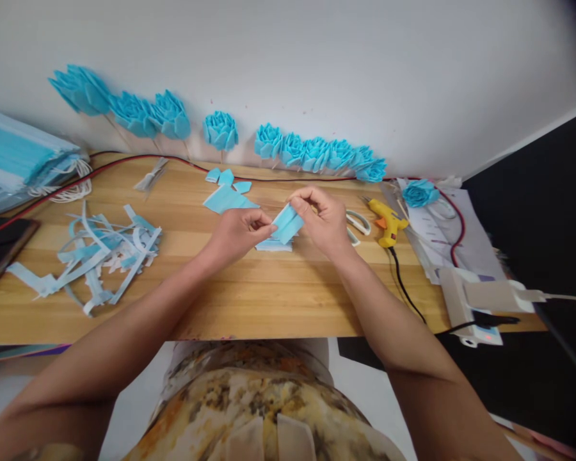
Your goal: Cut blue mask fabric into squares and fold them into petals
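Between my two hands is a folded piece of light blue mask fabric (288, 223), raised a little above the table. My left hand (242, 232) pinches its lower left corner between thumb and fingers. At its upper right edge, my right hand (322, 218) grips it with thumb and forefinger. Beneath lie more flat blue and white pieces (273, 245), partly hidden by the held one. Just behind my left hand rests a larger blue sheet (229, 199), with several small cut petals (226, 177) beyond it. White-handled scissors (359, 223) lie right of my right hand, their blades hidden.
Blue fabric flowers on sticks (221, 130) lean along the wall. Left are a heap of cut strips (103, 253), a pack of masks (22, 157) and a dark tablet-like object (2, 246). Right are a yellow glue gun (386, 221), papers (475, 234) and a power strip (461, 307).
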### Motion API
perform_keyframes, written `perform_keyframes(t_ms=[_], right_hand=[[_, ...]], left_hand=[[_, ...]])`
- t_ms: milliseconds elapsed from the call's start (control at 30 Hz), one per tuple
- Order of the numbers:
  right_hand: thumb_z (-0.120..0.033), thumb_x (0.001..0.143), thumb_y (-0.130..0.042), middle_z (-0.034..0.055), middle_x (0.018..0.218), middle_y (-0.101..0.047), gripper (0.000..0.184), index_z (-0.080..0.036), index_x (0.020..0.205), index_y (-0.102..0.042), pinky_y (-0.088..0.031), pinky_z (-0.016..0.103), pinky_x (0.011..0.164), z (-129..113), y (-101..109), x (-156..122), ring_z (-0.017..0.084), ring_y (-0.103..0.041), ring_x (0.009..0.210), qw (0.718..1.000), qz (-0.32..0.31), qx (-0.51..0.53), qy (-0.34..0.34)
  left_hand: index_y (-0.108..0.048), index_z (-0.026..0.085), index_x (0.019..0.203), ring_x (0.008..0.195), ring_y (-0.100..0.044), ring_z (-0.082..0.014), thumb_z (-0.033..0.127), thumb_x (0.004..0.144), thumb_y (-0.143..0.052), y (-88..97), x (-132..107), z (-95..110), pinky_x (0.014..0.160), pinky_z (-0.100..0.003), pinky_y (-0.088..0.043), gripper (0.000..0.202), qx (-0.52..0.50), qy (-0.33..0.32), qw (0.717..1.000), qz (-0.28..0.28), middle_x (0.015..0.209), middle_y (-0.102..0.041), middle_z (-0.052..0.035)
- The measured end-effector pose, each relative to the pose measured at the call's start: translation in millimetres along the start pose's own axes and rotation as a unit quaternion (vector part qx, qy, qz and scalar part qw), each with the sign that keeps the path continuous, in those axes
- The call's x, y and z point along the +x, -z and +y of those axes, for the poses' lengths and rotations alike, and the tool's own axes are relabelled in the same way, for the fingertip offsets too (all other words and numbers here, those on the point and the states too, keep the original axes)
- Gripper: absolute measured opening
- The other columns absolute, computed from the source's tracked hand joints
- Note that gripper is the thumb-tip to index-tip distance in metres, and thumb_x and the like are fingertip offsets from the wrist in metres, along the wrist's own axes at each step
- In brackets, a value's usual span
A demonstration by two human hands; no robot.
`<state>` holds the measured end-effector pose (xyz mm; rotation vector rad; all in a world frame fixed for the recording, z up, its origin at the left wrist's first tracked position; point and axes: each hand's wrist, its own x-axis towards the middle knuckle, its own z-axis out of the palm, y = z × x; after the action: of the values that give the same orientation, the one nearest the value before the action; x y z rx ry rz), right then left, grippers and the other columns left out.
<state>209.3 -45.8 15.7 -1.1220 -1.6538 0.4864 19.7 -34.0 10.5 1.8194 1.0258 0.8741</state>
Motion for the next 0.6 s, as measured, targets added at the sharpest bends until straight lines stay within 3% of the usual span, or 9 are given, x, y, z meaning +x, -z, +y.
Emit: perform_keyframes(t_ms=[133, 300, 500, 600], right_hand=[[-0.036, 0.092, -0.058, 0.0, 0.081, -0.069, 0.021, -0.02, 0.082, -0.067, -0.05, 0.029, 0.075, 0, 2, 0, 0.014, -0.063, 0.076, 1.0, -0.005, -0.001, 0.007], [-0.031, 0.093, -0.059, -0.0005, 0.078, -0.069, 0.018, -0.021, 0.08, -0.068, -0.048, 0.029, 0.073, -5, -2, -2, 0.014, -0.062, 0.074, 0.998, -0.02, -0.029, 0.056], [-0.036, 0.094, -0.059, 0.0007, 0.083, -0.073, 0.02, -0.024, 0.085, -0.071, -0.05, 0.032, 0.077, -14, -8, -7, 0.017, -0.065, 0.08, 0.993, -0.077, -0.052, 0.079], [-0.043, 0.097, -0.053, 0.0026, 0.096, -0.074, 0.026, -0.024, 0.098, -0.071, -0.052, 0.034, 0.083, -15, 3, -2, 0.018, -0.068, 0.09, 0.997, -0.058, -0.018, 0.051]], left_hand=[[-0.064, 0.017, 0.063, 0.054, -0.051, -0.0103, 0.032, 0.078, -0.067, 0.6, 0, 0, 0.052, -0.023, -0.038, 0.021, 0.0, -0.006, 1.0, -0.006, 0.059, -0.062, 0.0018], [-0.068, 0.018, 0.082, 0.066, -0.058, -0.0121, 0.033, 0.079, -0.065, 1.2, 2, 5, 0.062, -0.023, -0.044, 0.016, -0.01, -0.032, 0.999, -0.01, 0.077, -0.07, -0.0006], [-0.059, 0.019, 0.065, 0.062, -0.05, -0.0124, 0.032, 0.08, -0.061, 0.0, 1, 5, 0.06, -0.025, -0.039, 0.02, -0.013, -0.031, 0.999, 0.002, 0.063, -0.058, 0.0019], [-0.059, 0.019, 0.065, 0.063, -0.051, -0.0129, 0.034, 0.081, -0.063, 3.0, 0, 3, 0.063, -0.026, -0.04, 0.022, -0.047, -0.019, 0.999, 0.022, 0.064, -0.057, 0.0014]])
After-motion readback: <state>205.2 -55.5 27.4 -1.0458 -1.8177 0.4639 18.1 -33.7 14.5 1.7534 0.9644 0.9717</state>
